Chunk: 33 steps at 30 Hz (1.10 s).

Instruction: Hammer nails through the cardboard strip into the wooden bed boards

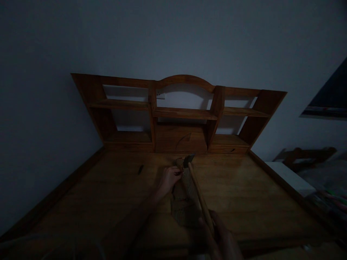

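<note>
In the dim head view, my right hand [219, 231] is wrapped round the lower end of a hammer [199, 191] with a long wooden handle. Its dark metal head points away from me, towards the back of the desk. My left hand [170, 178] is closed in a pinch beside the hammer head; what the fingertips hold is too dark and small to make out. Under and between both hands lies a rough, brownish flat piece [180, 211], perhaps wood or cardboard. Shadow and the hammer handle hide part of it.
The wooden desk top [257, 195] carries a small dark object [140, 169] to the left. At the back stands a wooden shelf unit [184, 113] against the wall. A white surface [290, 177] and a wooden chair back [311, 155] are beyond the right edge.
</note>
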Each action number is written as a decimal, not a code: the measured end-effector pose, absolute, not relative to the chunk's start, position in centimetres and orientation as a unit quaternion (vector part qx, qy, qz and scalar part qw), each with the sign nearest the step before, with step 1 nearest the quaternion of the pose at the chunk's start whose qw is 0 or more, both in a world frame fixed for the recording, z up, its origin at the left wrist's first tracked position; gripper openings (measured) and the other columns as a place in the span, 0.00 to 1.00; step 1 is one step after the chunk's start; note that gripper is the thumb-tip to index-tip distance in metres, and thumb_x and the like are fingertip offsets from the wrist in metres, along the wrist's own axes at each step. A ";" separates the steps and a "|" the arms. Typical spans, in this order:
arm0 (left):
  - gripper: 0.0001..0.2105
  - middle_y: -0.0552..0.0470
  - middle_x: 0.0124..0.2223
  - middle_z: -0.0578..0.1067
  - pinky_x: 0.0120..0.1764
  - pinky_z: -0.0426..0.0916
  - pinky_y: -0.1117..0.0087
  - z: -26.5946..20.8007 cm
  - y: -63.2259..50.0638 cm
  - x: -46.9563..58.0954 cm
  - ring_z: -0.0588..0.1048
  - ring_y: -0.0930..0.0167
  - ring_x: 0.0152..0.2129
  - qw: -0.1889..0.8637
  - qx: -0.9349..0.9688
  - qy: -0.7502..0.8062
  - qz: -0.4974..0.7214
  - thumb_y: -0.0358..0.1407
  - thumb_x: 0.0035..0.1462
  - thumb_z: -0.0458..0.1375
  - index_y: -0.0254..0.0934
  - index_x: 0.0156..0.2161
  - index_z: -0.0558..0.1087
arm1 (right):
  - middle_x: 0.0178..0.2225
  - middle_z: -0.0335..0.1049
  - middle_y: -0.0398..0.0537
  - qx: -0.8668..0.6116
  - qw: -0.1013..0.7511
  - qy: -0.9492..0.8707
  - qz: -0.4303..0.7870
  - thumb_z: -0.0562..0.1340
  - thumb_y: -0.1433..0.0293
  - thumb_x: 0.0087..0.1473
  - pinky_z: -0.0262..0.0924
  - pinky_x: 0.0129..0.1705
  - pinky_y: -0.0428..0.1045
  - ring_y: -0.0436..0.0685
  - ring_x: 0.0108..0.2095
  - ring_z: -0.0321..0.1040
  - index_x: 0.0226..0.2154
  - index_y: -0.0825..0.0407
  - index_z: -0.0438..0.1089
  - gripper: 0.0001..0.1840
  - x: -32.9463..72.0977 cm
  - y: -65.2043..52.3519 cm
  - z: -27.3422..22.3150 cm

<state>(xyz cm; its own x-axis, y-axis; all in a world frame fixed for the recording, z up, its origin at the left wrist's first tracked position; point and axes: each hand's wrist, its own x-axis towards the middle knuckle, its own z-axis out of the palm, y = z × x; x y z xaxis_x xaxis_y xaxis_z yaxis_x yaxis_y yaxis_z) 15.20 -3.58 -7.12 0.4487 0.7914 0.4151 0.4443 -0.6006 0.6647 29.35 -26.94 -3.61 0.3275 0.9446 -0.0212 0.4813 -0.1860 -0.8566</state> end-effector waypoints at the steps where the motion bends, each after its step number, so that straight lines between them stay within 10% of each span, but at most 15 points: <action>1: 0.08 0.52 0.30 0.77 0.29 0.60 0.75 -7.2 -3.6 15.2 0.73 0.72 0.26 0.241 0.819 0.375 0.362 0.32 0.55 0.57 0.35 0.31 0.79 | 0.40 0.77 0.57 -0.714 0.391 -0.499 0.299 0.51 0.46 0.55 0.66 0.40 0.47 0.62 0.40 0.75 0.51 0.53 0.67 0.34 29.3 -26.9 -3.9; 33: 0.08 0.51 0.30 0.78 0.30 0.61 0.75 -6.1 -4.1 15.1 0.74 0.72 0.27 0.236 0.819 0.395 0.344 0.30 0.54 0.57 0.36 0.30 0.79 | 0.41 0.77 0.56 -0.738 0.416 -0.475 0.238 0.52 0.44 0.54 0.68 0.38 0.47 0.63 0.41 0.75 0.51 0.53 0.68 0.35 29.7 -27.2 -3.4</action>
<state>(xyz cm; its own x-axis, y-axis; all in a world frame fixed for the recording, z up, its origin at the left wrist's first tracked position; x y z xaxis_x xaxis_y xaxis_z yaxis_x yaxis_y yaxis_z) 15.10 -4.09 -6.08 0.4524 0.8083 0.3768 0.4839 -0.5774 0.6575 29.68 -27.15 -3.38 0.4352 0.8992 0.0443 0.5025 -0.2018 -0.8407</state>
